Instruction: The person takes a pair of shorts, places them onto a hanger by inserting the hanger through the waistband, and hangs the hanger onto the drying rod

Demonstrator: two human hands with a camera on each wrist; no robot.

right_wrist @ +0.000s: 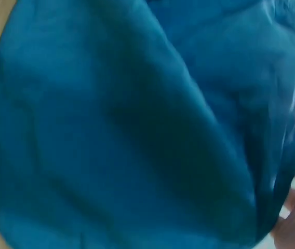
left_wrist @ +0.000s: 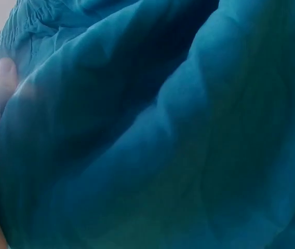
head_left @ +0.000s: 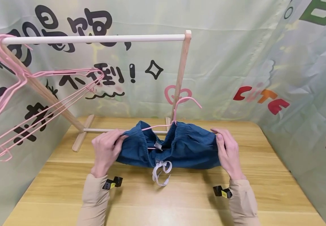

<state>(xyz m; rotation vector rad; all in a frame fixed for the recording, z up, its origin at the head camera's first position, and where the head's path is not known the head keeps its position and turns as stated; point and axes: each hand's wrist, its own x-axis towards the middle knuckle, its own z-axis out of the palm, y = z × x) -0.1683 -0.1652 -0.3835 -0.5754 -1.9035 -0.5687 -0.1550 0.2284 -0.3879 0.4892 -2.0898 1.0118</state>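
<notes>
My left hand (head_left: 105, 150) grips the left end of the blue shorts (head_left: 180, 149), and my right hand (head_left: 227, 151) grips the right end. The shorts hang on a pink hanger (head_left: 177, 116) just in front of the wooden rack (head_left: 180, 72), above the surface (head_left: 163, 201).

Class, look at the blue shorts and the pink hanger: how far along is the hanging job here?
Done: the pink hanger sits inside the waistband of the blue shorts. In hand: the left hand and right hand grip the waistband ends above the table. Left: the shorts are not yet on the rail.
</notes>
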